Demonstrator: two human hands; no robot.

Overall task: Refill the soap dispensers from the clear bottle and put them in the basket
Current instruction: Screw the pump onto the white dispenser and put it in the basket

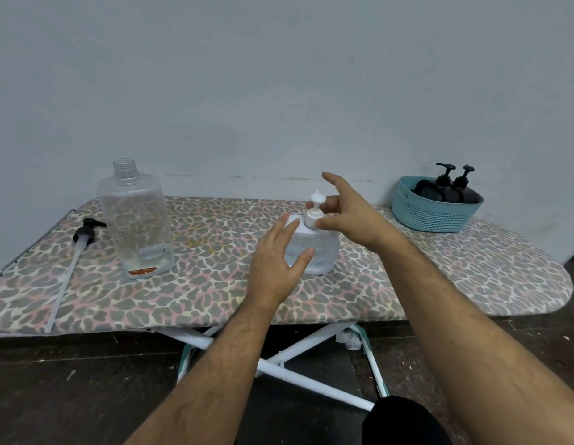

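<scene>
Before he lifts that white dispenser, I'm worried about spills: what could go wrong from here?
The right hand pinches only the white dispenser's pump collar; if it is not screwed tight, lifting there could spill soap. The uncapped clear bottle stands near the left hand and might tip. The basket already holds black dispensers.

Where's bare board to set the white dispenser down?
Free: the stretch between the clear bottle and the white dispenser, and the front right of the board below the basket. Crowded: far left, where the black pump and its tube lie beside the bottle; the basket holds two black dispensers.
</scene>
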